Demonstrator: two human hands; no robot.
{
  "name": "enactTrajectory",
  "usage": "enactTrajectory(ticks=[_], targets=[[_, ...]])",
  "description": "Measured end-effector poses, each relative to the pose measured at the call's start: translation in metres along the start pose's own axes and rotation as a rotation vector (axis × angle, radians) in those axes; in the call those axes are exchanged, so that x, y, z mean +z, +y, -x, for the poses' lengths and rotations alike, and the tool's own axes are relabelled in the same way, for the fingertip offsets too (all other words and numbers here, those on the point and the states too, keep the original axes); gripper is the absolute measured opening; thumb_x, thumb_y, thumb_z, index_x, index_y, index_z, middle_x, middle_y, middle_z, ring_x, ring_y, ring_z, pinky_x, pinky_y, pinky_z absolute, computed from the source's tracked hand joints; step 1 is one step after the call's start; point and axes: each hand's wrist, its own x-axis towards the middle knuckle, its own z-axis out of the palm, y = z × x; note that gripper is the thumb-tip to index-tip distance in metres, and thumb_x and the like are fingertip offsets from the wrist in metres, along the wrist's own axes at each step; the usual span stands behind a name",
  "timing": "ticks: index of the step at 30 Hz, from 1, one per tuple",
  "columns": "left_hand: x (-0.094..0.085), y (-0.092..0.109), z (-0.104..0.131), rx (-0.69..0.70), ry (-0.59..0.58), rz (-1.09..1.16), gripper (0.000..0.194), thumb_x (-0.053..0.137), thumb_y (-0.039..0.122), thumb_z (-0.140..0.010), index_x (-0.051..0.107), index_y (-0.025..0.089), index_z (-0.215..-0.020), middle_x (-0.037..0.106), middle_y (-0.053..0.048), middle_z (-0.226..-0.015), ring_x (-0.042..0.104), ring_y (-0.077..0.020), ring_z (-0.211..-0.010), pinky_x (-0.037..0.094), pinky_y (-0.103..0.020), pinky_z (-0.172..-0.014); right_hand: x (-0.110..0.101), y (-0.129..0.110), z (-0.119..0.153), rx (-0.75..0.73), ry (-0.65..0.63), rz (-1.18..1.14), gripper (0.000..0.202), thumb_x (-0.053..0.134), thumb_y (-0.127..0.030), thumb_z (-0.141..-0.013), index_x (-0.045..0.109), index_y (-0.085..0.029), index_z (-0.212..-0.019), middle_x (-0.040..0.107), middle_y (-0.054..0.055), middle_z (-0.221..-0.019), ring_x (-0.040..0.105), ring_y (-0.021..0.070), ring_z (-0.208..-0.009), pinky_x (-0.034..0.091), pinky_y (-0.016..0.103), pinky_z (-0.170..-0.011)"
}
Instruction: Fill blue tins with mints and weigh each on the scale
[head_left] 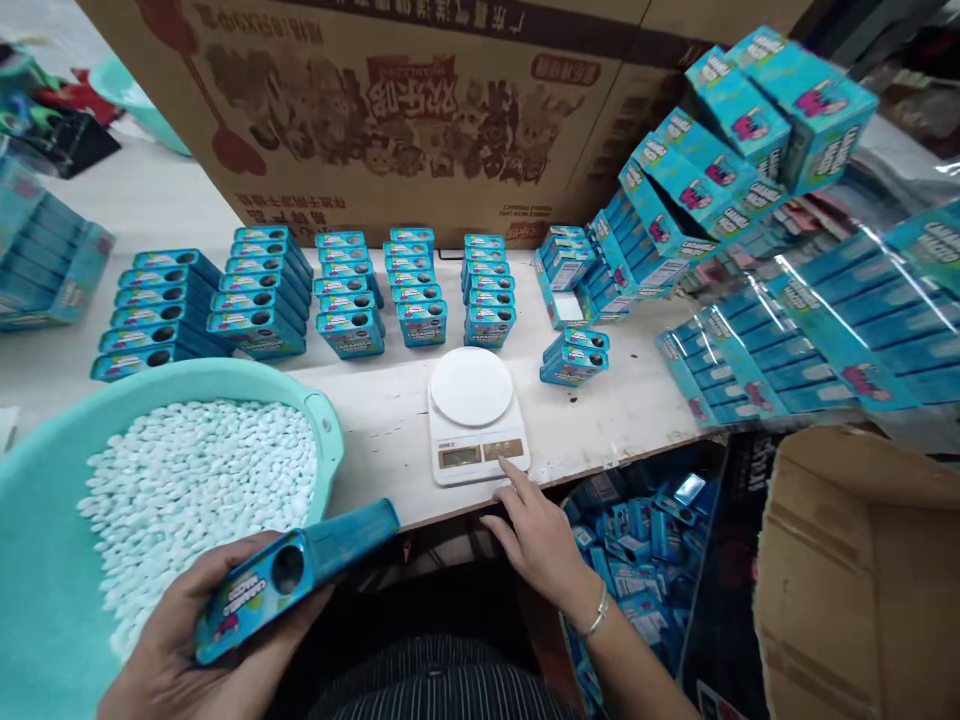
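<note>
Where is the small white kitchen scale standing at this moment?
The white scale stands at the front edge of the table, right of the teal basin of white pellets, with the right hand fingertip at its front edge.

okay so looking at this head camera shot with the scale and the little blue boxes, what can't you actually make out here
Head view only:
- Readout on the white kitchen scale: display too small and dim; the right hand fingertip sits at its edge.
- Inside of the blue hole-fronted candy box in the left hand: the hole shows only dark.
- Depth of white pellets in the turquoise plastic basin: cut off by the left edge.
- Small print on the brown cardboard carton: upside down, blurred.
</note>
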Motion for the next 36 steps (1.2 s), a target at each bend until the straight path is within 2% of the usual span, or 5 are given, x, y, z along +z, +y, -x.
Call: enactTrajectory(ticks=[5,8,18,29,36], targets=[[0.007,0.038,0.004,0.013,-0.095,0.042,0.044,0.071,0.058,-0.067,0.063,0.026,-0.096,0.069,-0.001,-0.091,0.067,-0.0212,-0.082,0.056,-0.034,-0.084,-0.002,0.004,-0.020,-0.046,-0.059,0.057,0.014,0.050,-0.031,-0.093,0.057,-0.020,-0.097,0.049,0.015,-0.143,0.062,0.0281,-0.105,0.054,0.043,-0.082],[0.007,0.049,0.002,-0.003,-0.129,0.045,0.038,0.070,0.054,-0.071,0.062,0.026,-0.095,0.068,0.001,-0.091,0.067,-0.0201,-0.083,0.055,-0.033,-0.086,-0.001,0.005,-0.023,-0.057,-0.067,0.056,0.012,0.049,-0.030,-0.093,0.057,-0.021,-0.095,0.048,0.013,-0.145,0.063,0.0270,-0.100,0.053,0.042,-0.079],[0.011,0.032,-0.006,-0.073,-0.165,0.027,0.042,0.071,0.055,-0.068,0.061,0.027,-0.098,0.068,-0.001,-0.095,0.066,-0.0233,-0.086,0.054,-0.039,-0.090,0.000,0.004,-0.027,-0.050,-0.080,0.059,0.011,0.050,-0.030,-0.093,0.057,-0.022,-0.096,0.049,0.011,-0.145,0.062,0.0263,-0.096,0.052,0.040,-0.075],[0.017,0.023,-0.007,-0.018,-0.057,0.037,0.047,0.076,0.057,-0.058,0.064,0.027,-0.093,0.070,0.000,-0.092,0.066,-0.0237,-0.082,0.054,-0.037,-0.087,0.003,0.000,-0.030,-0.057,-0.096,0.127,0.008,0.054,-0.029,-0.091,0.056,-0.022,-0.091,0.053,0.012,-0.141,0.061,0.0244,-0.086,0.051,0.038,-0.066],[0.015,0.020,-0.007,0.010,-0.045,-0.002,0.051,0.072,0.063,-0.060,0.065,0.027,-0.096,0.070,0.001,-0.089,0.067,-0.0219,-0.076,0.056,-0.032,-0.073,0.005,-0.009,-0.039,-0.041,-0.116,0.159,0.008,0.056,-0.026,-0.089,0.058,-0.019,-0.091,0.055,0.017,-0.137,0.063,0.0255,-0.089,0.053,0.038,-0.067]])
